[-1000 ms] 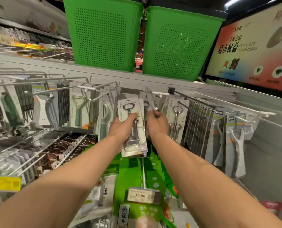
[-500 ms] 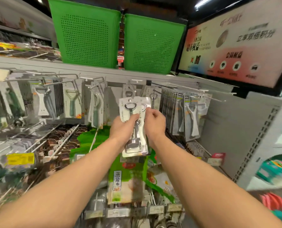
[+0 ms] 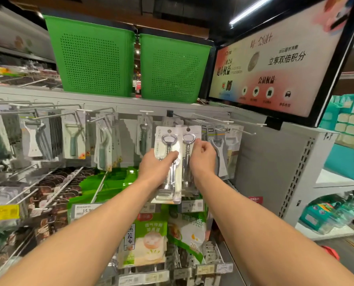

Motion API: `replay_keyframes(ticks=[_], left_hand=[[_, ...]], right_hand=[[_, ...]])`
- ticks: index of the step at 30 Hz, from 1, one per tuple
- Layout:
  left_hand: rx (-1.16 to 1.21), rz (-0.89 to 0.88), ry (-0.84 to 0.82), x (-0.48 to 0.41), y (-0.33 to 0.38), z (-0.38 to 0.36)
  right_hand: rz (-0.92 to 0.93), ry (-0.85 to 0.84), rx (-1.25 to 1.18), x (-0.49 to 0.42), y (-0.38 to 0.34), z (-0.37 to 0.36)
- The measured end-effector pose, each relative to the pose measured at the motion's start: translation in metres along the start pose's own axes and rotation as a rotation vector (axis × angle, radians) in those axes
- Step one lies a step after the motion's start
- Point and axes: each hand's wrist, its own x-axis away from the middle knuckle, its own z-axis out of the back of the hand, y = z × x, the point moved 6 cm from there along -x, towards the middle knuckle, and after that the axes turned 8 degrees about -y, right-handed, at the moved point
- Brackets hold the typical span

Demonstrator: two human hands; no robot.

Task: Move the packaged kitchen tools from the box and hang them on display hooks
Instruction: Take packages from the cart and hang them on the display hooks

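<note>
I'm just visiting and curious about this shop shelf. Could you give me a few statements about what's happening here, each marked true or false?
1. The left hand grips a packaged opener. True.
2. The right hand is empty. False: it pinches a second opener pack.
3. The baskets on the top shelf are blue. False: both are green.
4. A lit screen stands to the right of the baskets. True.
5. Peelers hang on hooks to the left of the hands. True.
</note>
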Motion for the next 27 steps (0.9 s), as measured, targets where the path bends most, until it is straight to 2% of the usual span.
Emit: replay_keyframes(ticks=[6,10,15,19,23,27], left_hand=[[-0.052,-0.016,-0.033,-0.010,0.002,-0.010],[-0.110,-0.051,-0.082,-0.019,0.009,-0.018],[-0.219,-0.084,-0.094,-0.031,0.013,-0.026],[-0.278,-0.110,-0.118,-0.037,0.013,-0.031],[-0.309,-0.112,-0.072,-0.042,0.007,-0.031],[-0.367,-0.111,-0.035,-0.043,0.002,-0.030]], right_hand=[[-0.042,-0.063,-0.017,-0.018,0.014,-0.006],[-0.141,-0.145,-0.043,-0.029,0.023,-0.011],[-0.275,-0.345,-0.149,-0.037,0.035,-0.016],[-0.292,-0.399,-0.227,-0.042,0.039,-0.018],[-0.312,-0.367,-0.265,-0.044,0.045,-0.018],[-0.257,-0.471,-0.277,-0.039,0.040,-0.021]])
